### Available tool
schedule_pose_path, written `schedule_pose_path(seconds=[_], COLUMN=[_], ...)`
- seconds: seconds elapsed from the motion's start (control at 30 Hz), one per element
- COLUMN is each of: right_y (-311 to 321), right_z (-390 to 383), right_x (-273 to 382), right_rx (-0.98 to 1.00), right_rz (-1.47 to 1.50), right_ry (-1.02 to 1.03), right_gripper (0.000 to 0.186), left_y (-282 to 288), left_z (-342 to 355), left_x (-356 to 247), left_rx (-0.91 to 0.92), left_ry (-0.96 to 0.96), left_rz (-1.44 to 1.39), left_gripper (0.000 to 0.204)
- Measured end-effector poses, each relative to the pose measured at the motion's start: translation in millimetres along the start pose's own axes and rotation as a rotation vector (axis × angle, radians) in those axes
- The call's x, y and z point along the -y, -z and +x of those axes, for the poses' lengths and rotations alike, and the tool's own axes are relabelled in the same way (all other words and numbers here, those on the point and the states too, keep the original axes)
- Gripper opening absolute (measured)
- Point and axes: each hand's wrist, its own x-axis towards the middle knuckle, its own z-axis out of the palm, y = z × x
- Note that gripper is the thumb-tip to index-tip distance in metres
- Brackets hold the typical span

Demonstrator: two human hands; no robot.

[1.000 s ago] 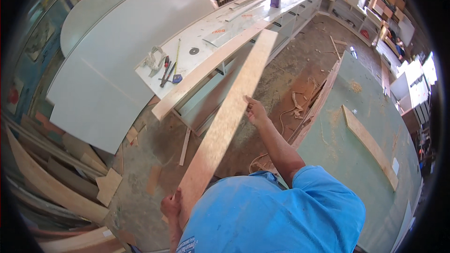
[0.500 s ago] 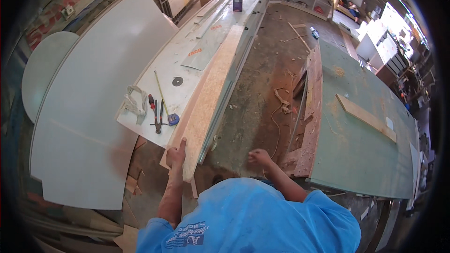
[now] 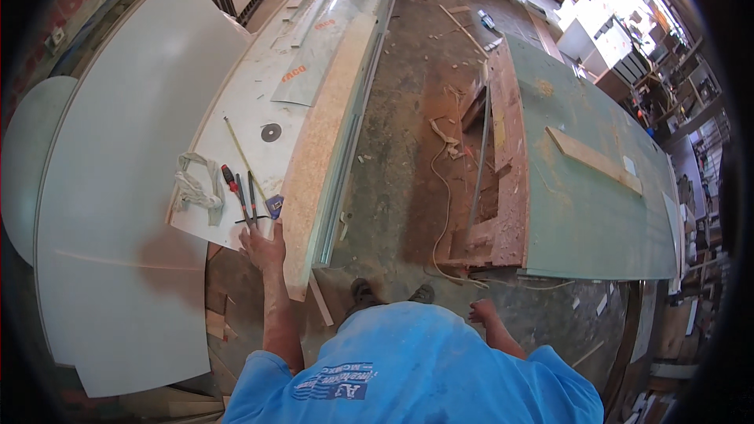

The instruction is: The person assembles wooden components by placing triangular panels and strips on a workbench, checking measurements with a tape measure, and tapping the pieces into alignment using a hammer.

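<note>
My left hand (image 3: 264, 246) reaches over the near end of the white work table, fingers apart. Its fingertips are at the pincers (image 3: 250, 202) with dark handles; whether they touch is unclear. Right beside the hand is a blue tape measure (image 3: 274, 206), its yellow blade drawn out across the table. A red-and-black screwdriver (image 3: 228, 179) lies against the pincers. To the right of the hand, a long pale wooden board (image 3: 320, 141) lies along the table's right edge. My right hand (image 3: 484, 312) hangs low beside my body, loosely curled, with nothing visible in it.
A crumpled pale cloth (image 3: 198, 184) and a dark disc (image 3: 271, 133) lie on the white table (image 3: 236, 137). Large white panels (image 3: 133, 180) stand at left. At right is a green-topped table (image 3: 581, 212) bearing a short board (image 3: 593, 161). A cord (image 3: 444, 224) and scraps litter the floor.
My left hand has let go of the long board and moved left to the pincers and tape measure. My right hand has dropped lower and nearer my body. The view has shifted.
</note>
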Motion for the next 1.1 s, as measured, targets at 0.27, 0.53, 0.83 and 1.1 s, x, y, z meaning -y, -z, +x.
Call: schedule_pose_path(seconds=[0.27, 0.53, 0.83, 1.1], right_y=[-26, 11, 102, 156], right_z=[-52, -58, -60, -56], right_x=[-28, -169, -453, -603], right_rx=[-0.067, -0.095, -0.335, -0.496], right_rz=[0.24, 0.477, 0.732, 0.813], right_ry=[0.147, 0.086, -0.227, 0.001], right_gripper=[0.021, 0.027, 0.029, 0.021], left_y=[-18, -20, -120, -117], left_z=[-87, -268, -461, -582], left_x=[-138, -249, -204, -270], left_rx=[0.425, 1.216, 1.637, 1.774], left_ry=[-0.379, -0.83, -0.739, -0.875], left_rz=[-0.459, -0.203, 0.458, 0.514], left_gripper=[0.054, 0.06, 0.061, 0.047])
